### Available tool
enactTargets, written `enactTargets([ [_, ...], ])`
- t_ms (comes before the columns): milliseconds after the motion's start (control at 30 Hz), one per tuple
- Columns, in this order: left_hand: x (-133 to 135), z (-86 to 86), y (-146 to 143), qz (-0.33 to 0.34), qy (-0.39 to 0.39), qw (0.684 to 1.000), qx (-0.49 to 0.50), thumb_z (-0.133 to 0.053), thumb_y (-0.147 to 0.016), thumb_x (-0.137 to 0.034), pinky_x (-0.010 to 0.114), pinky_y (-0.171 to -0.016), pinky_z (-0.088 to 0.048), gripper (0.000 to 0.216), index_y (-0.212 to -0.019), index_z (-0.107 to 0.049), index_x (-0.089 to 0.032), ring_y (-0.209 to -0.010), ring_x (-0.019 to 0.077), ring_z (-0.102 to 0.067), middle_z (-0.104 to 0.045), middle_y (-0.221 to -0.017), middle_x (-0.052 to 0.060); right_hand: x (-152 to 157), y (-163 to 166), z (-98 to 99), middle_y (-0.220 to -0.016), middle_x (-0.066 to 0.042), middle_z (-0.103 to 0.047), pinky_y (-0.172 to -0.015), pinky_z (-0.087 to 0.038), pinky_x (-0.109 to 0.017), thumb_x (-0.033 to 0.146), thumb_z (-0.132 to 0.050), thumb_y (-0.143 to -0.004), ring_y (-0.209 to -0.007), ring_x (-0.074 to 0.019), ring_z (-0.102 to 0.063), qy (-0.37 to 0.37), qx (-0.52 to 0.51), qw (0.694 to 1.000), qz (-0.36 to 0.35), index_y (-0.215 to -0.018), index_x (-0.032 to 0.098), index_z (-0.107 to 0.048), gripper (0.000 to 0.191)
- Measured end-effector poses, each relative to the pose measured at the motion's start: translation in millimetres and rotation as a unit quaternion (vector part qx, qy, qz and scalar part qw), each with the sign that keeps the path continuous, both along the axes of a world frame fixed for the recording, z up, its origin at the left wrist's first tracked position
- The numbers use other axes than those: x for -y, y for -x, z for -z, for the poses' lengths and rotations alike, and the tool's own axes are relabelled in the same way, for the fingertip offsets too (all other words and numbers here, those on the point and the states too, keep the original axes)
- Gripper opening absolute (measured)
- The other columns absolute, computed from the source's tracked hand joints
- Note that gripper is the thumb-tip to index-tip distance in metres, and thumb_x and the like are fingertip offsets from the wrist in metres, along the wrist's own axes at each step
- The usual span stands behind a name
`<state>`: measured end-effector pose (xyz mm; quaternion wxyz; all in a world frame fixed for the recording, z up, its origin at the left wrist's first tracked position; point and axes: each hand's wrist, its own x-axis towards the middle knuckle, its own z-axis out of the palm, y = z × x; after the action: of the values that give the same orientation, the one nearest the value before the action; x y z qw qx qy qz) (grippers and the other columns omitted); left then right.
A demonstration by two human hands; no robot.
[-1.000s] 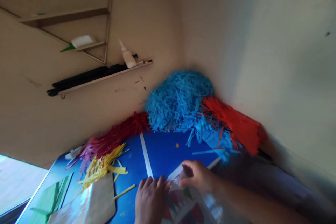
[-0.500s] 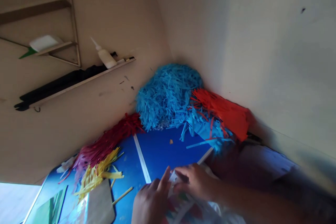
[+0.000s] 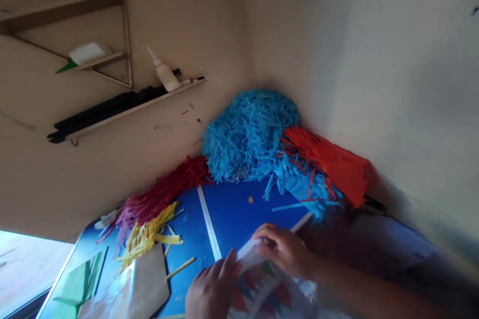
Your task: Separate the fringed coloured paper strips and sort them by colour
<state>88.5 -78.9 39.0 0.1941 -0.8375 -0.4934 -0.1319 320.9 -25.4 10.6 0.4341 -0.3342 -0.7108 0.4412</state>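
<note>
At the bottom centre, both my hands grip a clear plastic bag (image 3: 262, 286) holding coloured triangular paper pieces. My left hand (image 3: 211, 289) pinches the bag's near left edge, thumb and fingers pressed together. My right hand (image 3: 286, 249) curls over the bag's top edge, fingers closed on it. The bag lies on a blue table (image 3: 232, 212) crossed by a white line.
Heaps of cut paper fringe fill the corner: blue (image 3: 249, 132), orange-red (image 3: 333, 164), dark red (image 3: 160, 192) and yellow (image 3: 149, 234). A shiny board (image 3: 130, 289) and green sheets (image 3: 77, 284) lie at left. A glue bottle (image 3: 164, 74) stands on a wall shelf (image 3: 134, 107).
The view has swung slightly and dropped. My right hand has shifted along the bag's top edge, and more of the bag's coloured pieces show between my hands.
</note>
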Motion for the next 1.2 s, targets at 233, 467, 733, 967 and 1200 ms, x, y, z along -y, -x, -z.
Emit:
enactTargets([
  [233,-14.2,25.0,17.3,-0.047,0.061,0.956,0.282,-0.048,-0.097,-0.045,0.023,-0.069,-0.058,0.034,-0.102,-0.076,-0.028,-0.080,0.0166,-0.073,-0.077,-0.094,0.005,-29.5,15.2,20.3,-0.084,-0.001,-0.065,-0.066,-0.045,-0.027,0.053,-0.058,-0.088,-0.069,-0.0163,-0.056,0.104,-0.006,0.995,0.007,-0.103,0.019,-0.066,0.038],
  [467,-10.0,47.4,20.2,-0.071,0.018,0.903,0.423,-0.061,-0.090,-0.040,0.026,-0.075,-0.061,0.022,-0.091,-0.078,-0.026,-0.082,0.0182,-0.075,-0.079,-0.091,0.004,-32.1,18.7,31.3,-0.070,0.001,-0.058,-0.060,-0.043,-0.027,0.061,-0.055,-0.088,-0.062,-0.0167,-0.053,0.110,0.033,0.993,0.004,-0.110,0.019,-0.065,0.048],
  [733,1.9,53.3,19.1,-0.092,0.011,0.858,0.506,-0.064,-0.088,-0.039,0.029,-0.077,-0.062,0.022,-0.097,-0.076,-0.023,-0.088,0.0209,-0.075,-0.079,-0.097,0.007,-30.0,19.2,24.2,-0.110,-0.008,-0.066,-0.074,-0.050,-0.030,0.056,-0.054,-0.091,-0.082,-0.0199,-0.062,0.082,0.018,0.996,-0.010,-0.115,0.020,-0.064,0.045],
  [967,3.4,63.4,23.7,-0.050,0.006,0.827,0.560,-0.069,-0.084,-0.025,0.027,-0.078,-0.062,0.009,-0.090,-0.076,-0.025,-0.087,0.0193,-0.075,-0.080,-0.091,0.003,-29.4,20.2,27.3,-0.103,-0.007,-0.069,-0.079,-0.052,-0.030,0.053,-0.057,-0.090,-0.089,-0.0223,-0.064,0.063,0.006,0.998,0.012,-0.106,0.021,-0.069,0.038],
  [1200,8.2,57.6,12.7,-0.063,0.011,0.818,0.572,-0.065,-0.088,-0.028,0.030,-0.077,-0.062,0.010,-0.086,-0.074,-0.023,-0.085,0.0198,-0.075,-0.079,-0.089,0.005,-27.4,14.5,31.3,-0.097,-0.007,-0.073,-0.078,-0.056,-0.032,0.058,-0.062,-0.084,-0.089,-0.0257,-0.068,0.111,0.017,0.993,0.033,-0.099,0.020,-0.071,0.041],
])
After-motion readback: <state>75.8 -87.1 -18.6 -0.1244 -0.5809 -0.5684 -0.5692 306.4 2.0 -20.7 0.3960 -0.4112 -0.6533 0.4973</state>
